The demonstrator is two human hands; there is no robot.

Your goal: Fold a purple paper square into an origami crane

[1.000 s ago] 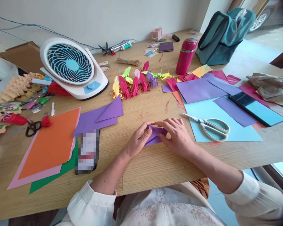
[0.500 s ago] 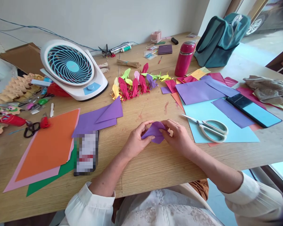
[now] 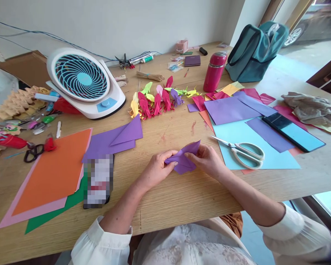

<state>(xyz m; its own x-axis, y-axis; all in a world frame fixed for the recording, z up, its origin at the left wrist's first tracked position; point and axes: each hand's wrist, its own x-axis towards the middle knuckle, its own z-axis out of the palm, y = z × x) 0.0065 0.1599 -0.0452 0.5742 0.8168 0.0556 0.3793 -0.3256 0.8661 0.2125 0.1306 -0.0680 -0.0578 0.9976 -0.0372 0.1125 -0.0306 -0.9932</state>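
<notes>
A small folded purple paper (image 3: 185, 159) is held just above the wooden table, creased and partly spread, one pointed corner up to the right. My left hand (image 3: 157, 170) pinches its left end between thumb and fingers. At its right side my right hand (image 3: 211, 161) grips the paper, thumb on top. To the right, white-handled scissors (image 3: 244, 151) lie on a light blue sheet (image 3: 281, 162). Larger purple sheets (image 3: 113, 141) rest to the left, beside a phone with a blurred screen (image 3: 98, 180). Folded paper flowers (image 3: 157, 101) in several colours lie behind my hands.
A white fan (image 3: 85, 82) stands at the back left, above orange paper (image 3: 55, 169) and black-handled scissors (image 3: 33, 152). Toward the back right are a pink bottle (image 3: 215, 73) and a teal bag (image 3: 253, 55). A dark phone (image 3: 292, 132) lies on papers at right.
The purple paper has opened out more, its corner now pointing up to the right. My right hand has shifted slightly right and turned. The view has moved a little.
</notes>
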